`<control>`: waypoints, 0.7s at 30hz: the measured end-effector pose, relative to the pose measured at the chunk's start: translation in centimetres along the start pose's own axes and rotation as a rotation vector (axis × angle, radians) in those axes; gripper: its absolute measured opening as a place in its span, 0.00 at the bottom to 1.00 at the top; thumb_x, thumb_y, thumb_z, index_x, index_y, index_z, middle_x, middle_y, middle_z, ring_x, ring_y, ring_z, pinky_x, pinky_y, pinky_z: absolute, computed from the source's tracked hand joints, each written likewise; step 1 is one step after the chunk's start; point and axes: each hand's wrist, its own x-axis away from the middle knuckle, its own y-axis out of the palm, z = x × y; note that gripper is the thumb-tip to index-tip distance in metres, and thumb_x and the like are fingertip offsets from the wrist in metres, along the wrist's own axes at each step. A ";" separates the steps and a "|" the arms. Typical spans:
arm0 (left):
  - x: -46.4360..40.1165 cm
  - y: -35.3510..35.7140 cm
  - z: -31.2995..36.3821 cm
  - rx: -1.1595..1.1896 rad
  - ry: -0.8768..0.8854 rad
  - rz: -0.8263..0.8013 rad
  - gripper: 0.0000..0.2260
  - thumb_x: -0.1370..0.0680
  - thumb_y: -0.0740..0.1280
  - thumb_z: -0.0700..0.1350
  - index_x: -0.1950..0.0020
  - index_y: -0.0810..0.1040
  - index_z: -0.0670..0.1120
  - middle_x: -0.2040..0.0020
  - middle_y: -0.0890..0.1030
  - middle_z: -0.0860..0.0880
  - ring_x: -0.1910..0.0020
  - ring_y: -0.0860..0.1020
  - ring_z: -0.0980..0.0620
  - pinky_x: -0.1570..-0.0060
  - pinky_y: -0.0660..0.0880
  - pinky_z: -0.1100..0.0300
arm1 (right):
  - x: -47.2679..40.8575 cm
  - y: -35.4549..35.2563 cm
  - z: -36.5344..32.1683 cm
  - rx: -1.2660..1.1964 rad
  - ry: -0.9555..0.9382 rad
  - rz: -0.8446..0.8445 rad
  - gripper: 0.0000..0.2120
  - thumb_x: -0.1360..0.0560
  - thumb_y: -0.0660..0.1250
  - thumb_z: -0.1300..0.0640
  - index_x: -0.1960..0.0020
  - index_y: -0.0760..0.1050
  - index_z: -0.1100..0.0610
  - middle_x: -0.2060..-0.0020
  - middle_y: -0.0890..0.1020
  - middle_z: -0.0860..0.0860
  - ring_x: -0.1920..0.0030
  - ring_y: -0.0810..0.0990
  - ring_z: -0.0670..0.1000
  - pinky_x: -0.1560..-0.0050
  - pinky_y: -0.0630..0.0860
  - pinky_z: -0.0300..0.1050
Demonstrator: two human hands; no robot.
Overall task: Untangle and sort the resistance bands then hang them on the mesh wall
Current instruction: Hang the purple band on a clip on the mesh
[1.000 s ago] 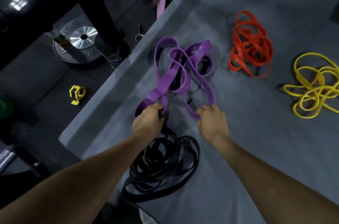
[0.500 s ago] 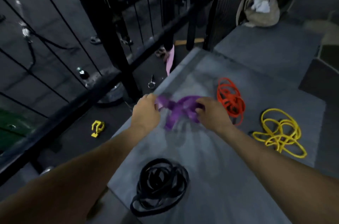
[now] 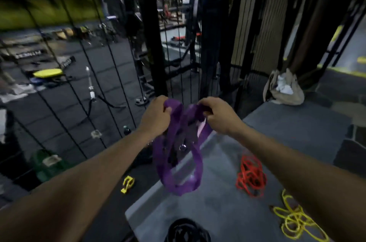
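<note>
Both hands hold the purple resistance bands [image 3: 178, 164] up in the air, close in front of the black mesh wall [image 3: 184, 47]. My left hand [image 3: 156, 116] grips the top of the bundle on the left, and my right hand [image 3: 216, 114] grips it on the right. The purple loops hang down between my forearms over the grey platform [image 3: 213, 212]. On the platform lie a red band pile [image 3: 250, 176], a yellow band pile [image 3: 295, 222] and a black band pile [image 3: 186, 231] at the bottom edge.
A thick black post [image 3: 152, 43] stands in the mesh wall just left of my hands. A beige bag [image 3: 283, 88] sits at the platform's far right corner. On the dark floor to the left lie a small yellow clip [image 3: 127, 183] and a green object [image 3: 47, 164].
Both hands lifted the purple bands off the platform and raised them toward the mesh wall. The view tilted up, so the wall now fills the upper frame.
</note>
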 end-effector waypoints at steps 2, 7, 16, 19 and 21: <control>0.0 -3.2 1.2 -0.020 -0.007 0.032 0.10 0.20 0.58 0.42 0.43 0.74 0.41 0.48 0.76 0.44 0.49 0.75 0.46 0.50 0.70 0.57 | -0.9 -2.0 -3.6 -0.048 -0.069 0.005 0.17 0.29 0.59 0.68 0.44 0.77 0.59 0.49 0.78 0.54 0.47 0.74 0.53 0.46 0.71 0.46; 0.6 -11.5 2.9 0.058 -0.071 0.040 0.14 0.22 0.62 0.53 0.57 0.75 0.42 0.66 0.74 0.49 0.67 0.72 0.52 0.62 0.68 0.56 | -3.7 -4.9 -11.9 -0.289 -0.167 -0.051 0.13 0.28 0.60 0.69 0.55 0.76 0.52 0.59 0.79 0.49 0.54 0.76 0.50 0.56 0.72 0.38; 4.4 -24.6 1.7 0.041 -0.037 0.011 0.26 0.31 0.72 0.55 0.38 0.72 0.45 0.43 0.79 0.49 0.46 0.78 0.51 0.44 0.76 0.56 | -6.8 -5.3 -26.1 -0.763 -0.255 -0.246 0.14 0.30 0.58 0.73 0.68 0.70 0.58 0.81 0.73 0.45 0.79 0.70 0.40 0.76 0.64 0.32; 4.8 -27.3 1.4 -0.064 0.103 0.048 0.18 0.24 0.67 0.46 0.37 0.72 0.40 0.42 0.79 0.45 0.45 0.78 0.50 0.43 0.75 0.55 | -7.7 -5.4 -30.0 -0.751 -0.328 -0.267 0.16 0.30 0.57 0.75 0.67 0.72 0.58 0.79 0.74 0.47 0.78 0.71 0.42 0.76 0.65 0.34; 4.6 -29.1 1.0 -0.231 0.104 0.107 0.14 0.21 0.63 0.45 0.39 0.72 0.38 0.46 0.80 0.40 0.48 0.78 0.46 0.48 0.73 0.56 | -8.4 -5.5 -32.3 -0.763 -0.336 -0.248 0.14 0.30 0.57 0.75 0.67 0.71 0.60 0.77 0.70 0.51 0.78 0.67 0.44 0.77 0.61 0.34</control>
